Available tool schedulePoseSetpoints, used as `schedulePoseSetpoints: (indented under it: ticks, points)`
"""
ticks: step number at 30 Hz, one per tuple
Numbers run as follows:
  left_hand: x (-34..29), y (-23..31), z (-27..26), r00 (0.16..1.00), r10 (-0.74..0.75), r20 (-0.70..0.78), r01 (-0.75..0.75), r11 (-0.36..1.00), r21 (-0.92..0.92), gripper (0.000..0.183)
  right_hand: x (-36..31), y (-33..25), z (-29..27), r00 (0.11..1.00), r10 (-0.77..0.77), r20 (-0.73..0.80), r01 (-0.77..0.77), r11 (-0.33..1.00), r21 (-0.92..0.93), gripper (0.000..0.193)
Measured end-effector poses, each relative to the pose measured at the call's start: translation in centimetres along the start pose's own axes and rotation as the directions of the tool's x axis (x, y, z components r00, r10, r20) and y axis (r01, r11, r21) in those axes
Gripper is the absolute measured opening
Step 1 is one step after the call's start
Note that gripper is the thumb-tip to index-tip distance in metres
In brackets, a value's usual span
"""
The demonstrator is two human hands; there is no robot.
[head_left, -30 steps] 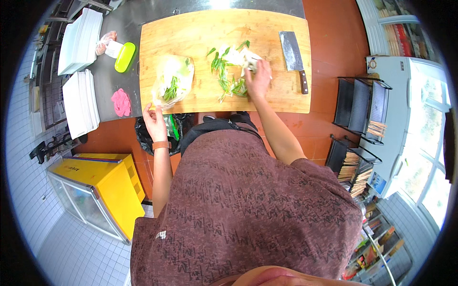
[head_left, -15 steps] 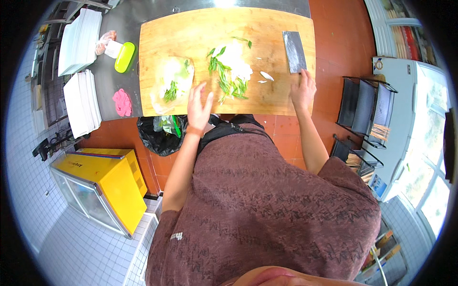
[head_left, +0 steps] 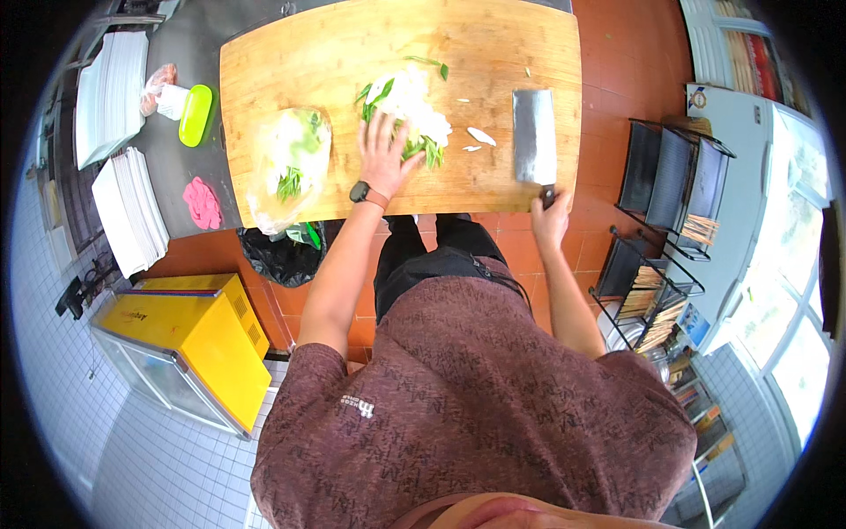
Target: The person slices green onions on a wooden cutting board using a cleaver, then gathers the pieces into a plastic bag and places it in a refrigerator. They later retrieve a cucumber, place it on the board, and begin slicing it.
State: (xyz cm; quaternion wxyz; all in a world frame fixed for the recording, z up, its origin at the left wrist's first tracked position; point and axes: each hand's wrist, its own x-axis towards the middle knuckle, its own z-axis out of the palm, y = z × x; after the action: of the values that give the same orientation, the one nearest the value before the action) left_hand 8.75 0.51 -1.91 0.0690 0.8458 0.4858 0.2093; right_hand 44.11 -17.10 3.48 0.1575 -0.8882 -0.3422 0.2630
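On a wooden cutting board (head_left: 352, 53) lies a pile of cut green and white vegetables (head_left: 414, 95), which look like scallions. My left hand (head_left: 385, 160) rests on the near side of this pile, its fingers spread over the pieces. My right hand (head_left: 551, 219) is closed around the dark handle of a cleaver (head_left: 534, 137), whose broad blade lies flat along the board's right side. A few loose white pieces (head_left: 481, 136) are scattered between pile and blade. Left of the pile, a clear plastic bag (head_left: 304, 159) contains more green and white vegetables.
A lime-green container (head_left: 196, 115), a pink cloth (head_left: 202, 204) and stacks of white trays (head_left: 129, 212) occupy the dark counter at left. Under the board's near edge hangs a black bin bag (head_left: 282, 260). A yellow cooler (head_left: 189, 331) is behind at left; black racks (head_left: 674, 189) stand right.
My left hand has come onto the vegetable pile from beside it. My right hand has gripped the cleaver's handle, and the cleaver sits nearer to me, turned straighter. The view has shifted slightly.
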Motion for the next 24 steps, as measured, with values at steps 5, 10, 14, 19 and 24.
schedulePoseSetpoints:
  ticks: [5, 10, 14, 19, 24]
  points:
    - [1.4, 1.8, -1.5, 0.958, -0.28, -0.062, 0.269, 0.952, -0.146, 0.106, -6.5, -1.8, 4.4, 0.997, -0.063, 0.041, 0.06, 0.996, 0.069, 0.043]
    - [1.8, 5.4, -0.4, 0.871, -0.478, -0.114, 0.401, 0.826, -0.397, 0.106, -9.1, -8.2, 8.5, 0.952, -0.208, 0.223, 0.169, 0.969, 0.181, 0.047]
    - [2.9, 7.0, -0.5, 0.831, -0.532, -0.162, 0.393, 0.769, -0.504, 0.09, -10.2, -11.8, 10.9, 0.93, -0.245, 0.274, 0.143, 0.928, 0.345, 0.048]
    - [2.9, 6.5, -1.0, 0.821, -0.552, -0.144, 0.414, 0.751, -0.515, 0.063, -10.8, -13.2, 11.5, 0.909, -0.326, 0.258, 0.181, 0.869, 0.46, 0.047]
    - [3.0, 7.2, -4.8, 0.825, -0.541, -0.16, 0.403, 0.764, -0.503, 0.062, -12.4, -13.6, 9.5, 0.896, -0.389, 0.216, 0.247, 0.839, 0.485, 0.045]
